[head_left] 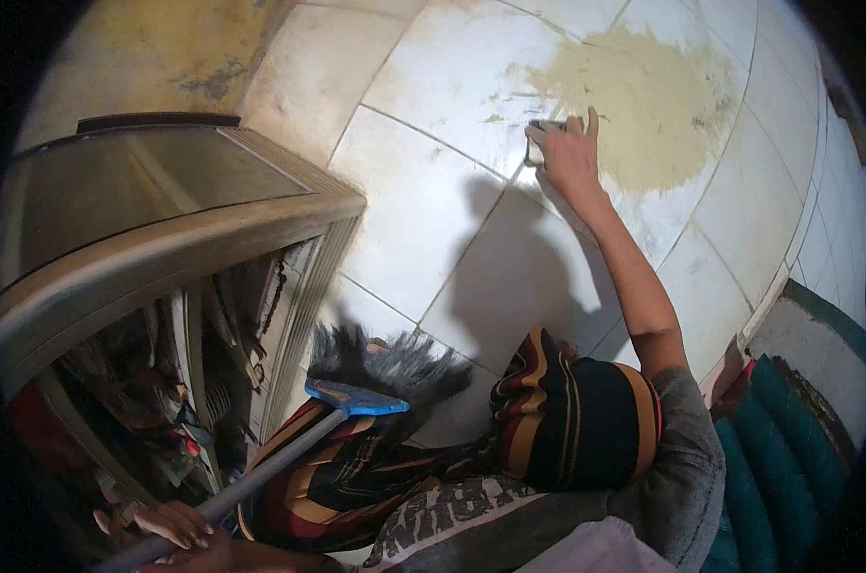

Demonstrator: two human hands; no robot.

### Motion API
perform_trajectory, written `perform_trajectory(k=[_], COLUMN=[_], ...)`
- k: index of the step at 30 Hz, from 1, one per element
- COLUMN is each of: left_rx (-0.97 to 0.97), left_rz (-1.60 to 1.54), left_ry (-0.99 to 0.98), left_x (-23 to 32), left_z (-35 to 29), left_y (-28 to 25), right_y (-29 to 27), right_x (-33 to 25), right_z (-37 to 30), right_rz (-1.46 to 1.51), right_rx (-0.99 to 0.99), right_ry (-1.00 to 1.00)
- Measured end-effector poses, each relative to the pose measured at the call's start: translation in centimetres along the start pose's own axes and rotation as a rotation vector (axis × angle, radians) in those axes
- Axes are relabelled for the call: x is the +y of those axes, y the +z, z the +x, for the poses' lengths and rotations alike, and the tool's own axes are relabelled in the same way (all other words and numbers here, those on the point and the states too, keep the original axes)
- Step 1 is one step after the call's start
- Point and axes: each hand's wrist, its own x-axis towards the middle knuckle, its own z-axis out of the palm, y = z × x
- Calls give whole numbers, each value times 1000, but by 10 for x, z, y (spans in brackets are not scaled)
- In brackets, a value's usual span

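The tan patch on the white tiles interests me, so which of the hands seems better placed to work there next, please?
Probably the right hand: it is at the tan patch's edge, holding a small object. The left hand is well away, around the broom's grey handle.

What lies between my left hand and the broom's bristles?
From your left hand to bristles, the head view shows the grey handle, crossing striped trousers, then the blue base.
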Motion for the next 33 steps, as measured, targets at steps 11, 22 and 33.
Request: perform_trajectory(k=[11,22,33], left_rx=[299,248,297], left_rz=[300,117,191], left_ry=[39,-233,-155], left_x=[-16,12,17], left_z=[-26,-16,-12], left_y=[-32,-31,-4], right_y=[18,4,4], right_x=[-1,-9,-9], right_z=[-25,-35,-9], right_rz=[31,-10,2], right_rx=[-168,-157,-67], right_ry=[42,20,51])
